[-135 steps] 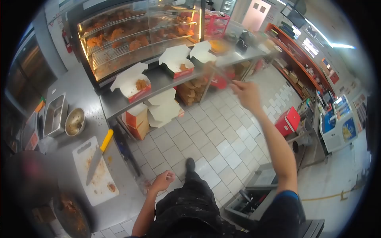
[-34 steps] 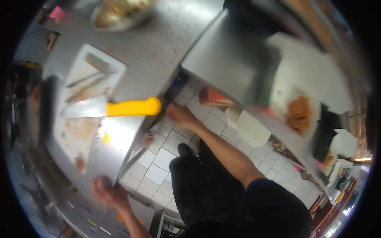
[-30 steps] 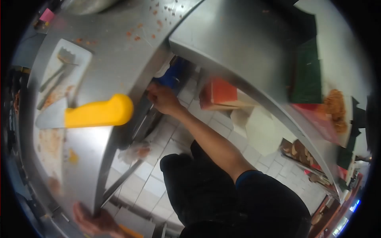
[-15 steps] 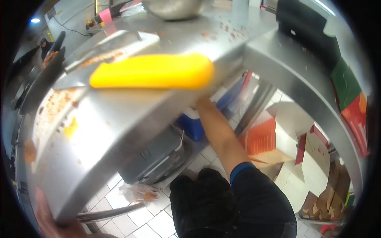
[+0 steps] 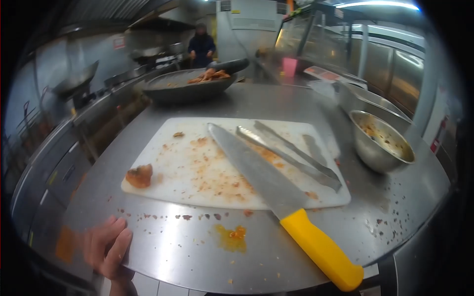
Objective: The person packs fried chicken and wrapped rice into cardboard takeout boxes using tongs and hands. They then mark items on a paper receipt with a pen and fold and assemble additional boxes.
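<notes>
My left hand point(image 5: 106, 246) rests on the front left edge of the steel table point(image 5: 170, 246), fingers slightly bent and apart, holding nothing. My right hand is out of view. Nearest to the left hand is a piece of cooked meat point(image 5: 139, 176) on the left corner of a white cutting board point(image 5: 173, 148). Across the board's right half lies a chef's knife point(image 5: 321, 249), its yellow handle sticking out over the table's front edge. Metal tongs point(image 5: 291, 157) lie beside the blade. Reddish crumbs are scattered over the board.
A wok-like pan point(image 5: 192, 91) holding cooked meat stands behind the board. On the right are a steel bowl point(image 5: 382, 143) with food residue and a metal tray point(image 5: 370, 101). A yellow-orange spill point(image 5: 231, 238) marks the front. A person point(image 5: 201, 47) stands far back.
My view has swung up from the floor and table underside to the tabletop. The right arm, which reached below the table, has left view. My left hand stays at the table's edge.
</notes>
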`<control>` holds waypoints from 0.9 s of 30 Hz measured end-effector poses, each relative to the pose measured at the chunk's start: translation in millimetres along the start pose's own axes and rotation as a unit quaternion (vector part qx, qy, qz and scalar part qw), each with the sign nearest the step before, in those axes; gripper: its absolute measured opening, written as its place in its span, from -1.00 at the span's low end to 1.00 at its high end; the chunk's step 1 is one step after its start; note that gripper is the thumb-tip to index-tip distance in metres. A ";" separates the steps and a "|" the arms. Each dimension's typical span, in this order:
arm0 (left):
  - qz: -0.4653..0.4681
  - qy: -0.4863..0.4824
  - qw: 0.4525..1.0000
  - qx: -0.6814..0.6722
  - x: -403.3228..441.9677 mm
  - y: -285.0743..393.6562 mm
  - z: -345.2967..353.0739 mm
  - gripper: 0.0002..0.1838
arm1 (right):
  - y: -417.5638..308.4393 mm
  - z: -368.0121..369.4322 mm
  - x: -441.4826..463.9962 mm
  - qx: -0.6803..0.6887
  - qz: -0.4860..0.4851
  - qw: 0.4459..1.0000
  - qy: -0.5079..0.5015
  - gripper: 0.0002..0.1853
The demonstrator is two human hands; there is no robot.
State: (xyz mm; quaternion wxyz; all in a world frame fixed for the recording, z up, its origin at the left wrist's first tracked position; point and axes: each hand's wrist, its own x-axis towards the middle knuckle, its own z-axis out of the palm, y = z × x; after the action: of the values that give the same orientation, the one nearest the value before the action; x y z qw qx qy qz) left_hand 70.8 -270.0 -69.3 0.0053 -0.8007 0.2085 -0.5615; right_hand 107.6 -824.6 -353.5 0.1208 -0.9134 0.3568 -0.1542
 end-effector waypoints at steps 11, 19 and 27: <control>-0.050 0.044 0.997 0.026 6.0 6.1 0.6 -0.84 | -4.7 -1.1 14.2 -0.011 0.012 1.000 0.022 -0.47; -0.043 0.047 0.998 0.023 -2.2 0.9 8.8 -0.90 | -14.4 11.8 7.6 -0.012 0.022 0.998 0.049 -0.44; -0.032 0.050 0.997 -0.048 2.9 -4.8 7.8 -0.82 | -85.2 25.3 -15.3 0.118 0.028 0.982 0.146 -0.40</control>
State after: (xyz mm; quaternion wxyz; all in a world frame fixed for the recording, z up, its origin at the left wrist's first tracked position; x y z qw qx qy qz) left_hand 80.2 -268.4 -68.4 -0.0615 -0.7773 0.2097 -0.5900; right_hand 158.6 -750.2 -351.7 0.1790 -0.8501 0.3751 -0.3234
